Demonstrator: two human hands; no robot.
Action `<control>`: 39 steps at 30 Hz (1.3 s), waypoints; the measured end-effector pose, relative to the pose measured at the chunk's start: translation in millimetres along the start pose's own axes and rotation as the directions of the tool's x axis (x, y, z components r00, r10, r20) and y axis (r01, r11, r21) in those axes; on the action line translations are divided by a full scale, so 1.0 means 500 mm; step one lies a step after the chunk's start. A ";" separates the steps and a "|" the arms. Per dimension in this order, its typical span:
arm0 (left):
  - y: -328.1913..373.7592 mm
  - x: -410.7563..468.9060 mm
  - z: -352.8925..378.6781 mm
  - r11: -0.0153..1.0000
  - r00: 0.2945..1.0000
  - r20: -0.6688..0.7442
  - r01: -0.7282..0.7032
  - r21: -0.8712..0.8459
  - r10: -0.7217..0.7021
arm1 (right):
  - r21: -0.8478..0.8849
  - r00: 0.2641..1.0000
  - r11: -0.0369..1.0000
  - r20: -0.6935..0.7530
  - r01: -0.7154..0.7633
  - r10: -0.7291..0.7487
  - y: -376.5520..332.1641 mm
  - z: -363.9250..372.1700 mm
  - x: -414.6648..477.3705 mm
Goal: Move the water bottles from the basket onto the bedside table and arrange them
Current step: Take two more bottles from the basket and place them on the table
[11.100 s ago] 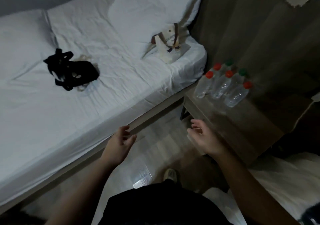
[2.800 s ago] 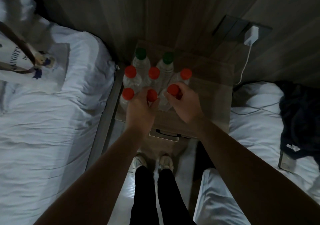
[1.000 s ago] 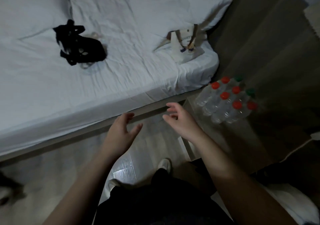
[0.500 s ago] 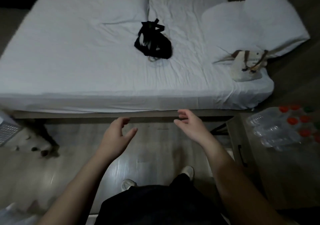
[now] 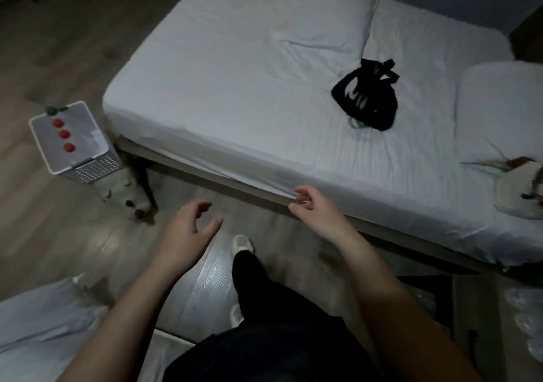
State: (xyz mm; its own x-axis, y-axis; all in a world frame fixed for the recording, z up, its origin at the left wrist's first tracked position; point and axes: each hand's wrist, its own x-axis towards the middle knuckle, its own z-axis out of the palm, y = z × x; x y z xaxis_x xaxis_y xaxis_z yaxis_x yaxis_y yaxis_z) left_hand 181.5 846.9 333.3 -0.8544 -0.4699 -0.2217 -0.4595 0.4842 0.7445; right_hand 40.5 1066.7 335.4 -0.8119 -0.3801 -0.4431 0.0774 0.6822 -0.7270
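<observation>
hands are in front of the body, over the floor (image 5: 58, 58), and both hold nothing. left hand (image 5: 188, 234) has its fingers loose and a little spread, thumb out to the side. right hand (image 5: 317, 214) is also relaxed, fingers slightly bent, and in the picture it lies over the near edge of the bed (image 5: 249, 73); if it touches the sheet, i cannot tell.

basket (image 5: 85, 170) stands on the floor at the left, just beside the corner of the bed and well apart from both hands. inside it, bottles (image 5: 64, 134) stand upright: three red caps in a row and one green cap at the far end.

table (image 5: 470, 308) is at the lower right edge, with clear bottles (image 5: 526, 323) on it, blurred and partly cut off.

on the bed lie a black bag (image 5: 367, 96) and, at the right edge, a light bag (image 5: 520, 193).
</observation>
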 end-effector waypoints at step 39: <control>-0.688 0.798 -0.833 0.967 0.983 0.095 0.136 0.214 -0.160 | -0.344 0.925 0.925 0.378 0.160 -0.020 -0.875 0.775 0.736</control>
State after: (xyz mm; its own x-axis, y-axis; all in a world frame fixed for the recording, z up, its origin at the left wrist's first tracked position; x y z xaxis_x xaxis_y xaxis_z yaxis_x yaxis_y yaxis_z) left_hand 99.7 185.4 251.1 -0.7892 -0.4691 -0.3963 -0.6129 0.5621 0.5553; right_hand -68.0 386.1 287.3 -0.5339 -0.6014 -0.5944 -0.2577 0.7852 -0.5630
